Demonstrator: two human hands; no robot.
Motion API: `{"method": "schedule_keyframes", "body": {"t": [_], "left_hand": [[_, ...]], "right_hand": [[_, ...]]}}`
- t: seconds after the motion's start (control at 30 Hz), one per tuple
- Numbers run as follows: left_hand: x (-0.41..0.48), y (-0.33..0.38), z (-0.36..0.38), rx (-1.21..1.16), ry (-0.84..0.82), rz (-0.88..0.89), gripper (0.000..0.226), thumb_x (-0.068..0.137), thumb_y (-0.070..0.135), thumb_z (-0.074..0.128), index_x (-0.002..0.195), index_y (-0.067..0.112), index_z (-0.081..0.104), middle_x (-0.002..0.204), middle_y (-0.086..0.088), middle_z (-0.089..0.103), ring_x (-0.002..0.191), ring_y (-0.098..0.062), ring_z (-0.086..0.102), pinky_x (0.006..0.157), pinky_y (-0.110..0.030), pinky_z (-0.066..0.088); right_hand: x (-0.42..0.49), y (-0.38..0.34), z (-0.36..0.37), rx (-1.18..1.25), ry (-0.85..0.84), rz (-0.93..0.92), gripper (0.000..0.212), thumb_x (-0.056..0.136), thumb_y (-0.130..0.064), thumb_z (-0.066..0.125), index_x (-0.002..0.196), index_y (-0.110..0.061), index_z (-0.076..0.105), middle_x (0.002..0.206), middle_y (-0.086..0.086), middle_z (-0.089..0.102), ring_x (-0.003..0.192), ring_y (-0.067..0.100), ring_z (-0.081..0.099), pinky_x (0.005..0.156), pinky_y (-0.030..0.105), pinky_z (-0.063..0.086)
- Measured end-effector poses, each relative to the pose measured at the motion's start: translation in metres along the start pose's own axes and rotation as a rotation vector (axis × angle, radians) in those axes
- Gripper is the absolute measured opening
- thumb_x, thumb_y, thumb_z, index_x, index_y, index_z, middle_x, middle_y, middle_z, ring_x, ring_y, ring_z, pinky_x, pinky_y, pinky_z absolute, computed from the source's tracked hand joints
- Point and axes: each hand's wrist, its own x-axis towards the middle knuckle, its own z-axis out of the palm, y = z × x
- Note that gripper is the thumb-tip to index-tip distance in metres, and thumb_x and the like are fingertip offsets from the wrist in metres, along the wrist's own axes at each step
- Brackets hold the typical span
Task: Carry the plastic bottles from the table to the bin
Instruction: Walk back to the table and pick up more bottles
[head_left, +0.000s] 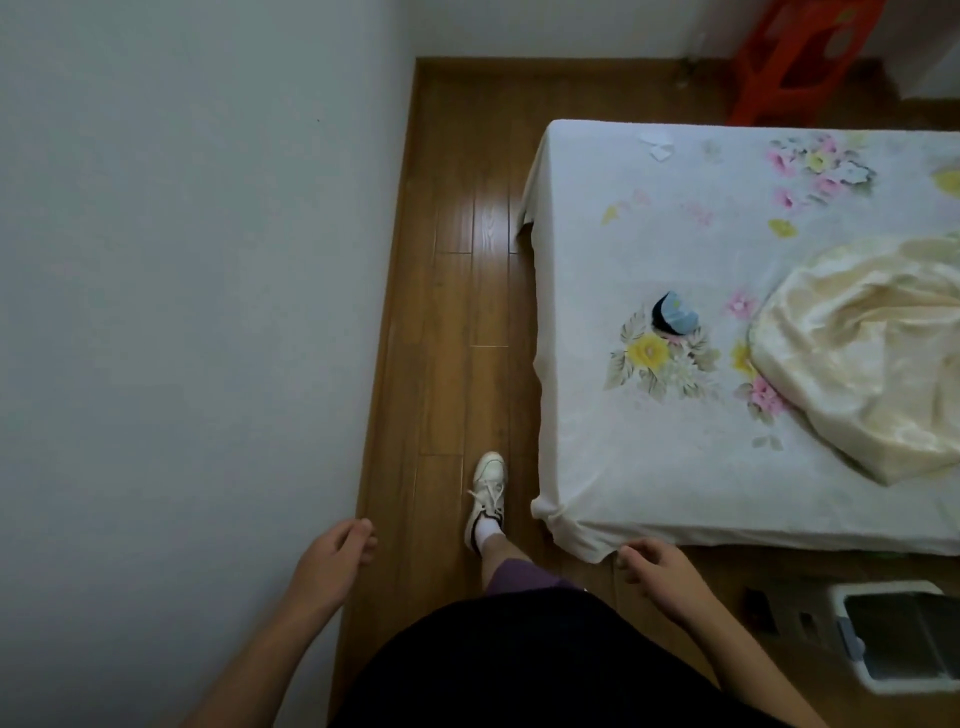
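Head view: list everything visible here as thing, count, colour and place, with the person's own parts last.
Bed: one, white sheet with a flower print, right half.
Quilt: one, cream and shiny, bunched at the right of the bed.
Small bundle: one, light blue and black, on the bed; too small to identify.
Paper scraps: white, far corner of the bed.
Stool: one, orange-red plastic, top right.
Bin: one, white rim with dark inside, bottom right on the floor.
Floor: brown wood.
Wall: pale, left.
Plastic bottles: none visible.
Shoe: one, white.
Left hand: empty.
Right hand: empty.
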Motion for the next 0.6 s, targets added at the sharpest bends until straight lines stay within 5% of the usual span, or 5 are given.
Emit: {"method": "schedule_keyframes", "body": {"t": [0.27, 0.6], "left_hand": [[0.097, 0.091, -0.057, 0.011, 0.111, -0.081, 0.021, 0.103, 0.034, 0.048, 0.097, 0.02, 0.063, 0.099, -0.001, 0.067, 0.093, -0.021, 0.065, 0.088, -0.042, 0.05], [0.253, 0.214, -0.105, -0.065, 0.184, -0.109, 0.026, 0.102, 0.025, 0.054, 0.086, 0.01, 0.069, 0.09, -0.012, 0.076, 0.073, -0.028, 0.071, 0.068, -0.036, 0.047]], "right_hand": [[0.125, -0.178, -0.009, -0.128, -0.125, -0.106, 0.013, 0.096, -0.03, 0.06, 0.101, -0.02, 0.067, 0.095, 0.002, 0.073, 0.088, 0.017, 0.069, 0.083, 0.038, 0.056], [0.251, -0.419, -0.047, -0.15, -0.145, -0.334, 0.028, 0.099, -0.037, 0.057, 0.121, -0.022, 0.064, 0.112, -0.005, 0.067, 0.105, 0.012, 0.064, 0.084, 0.022, 0.05]]}}
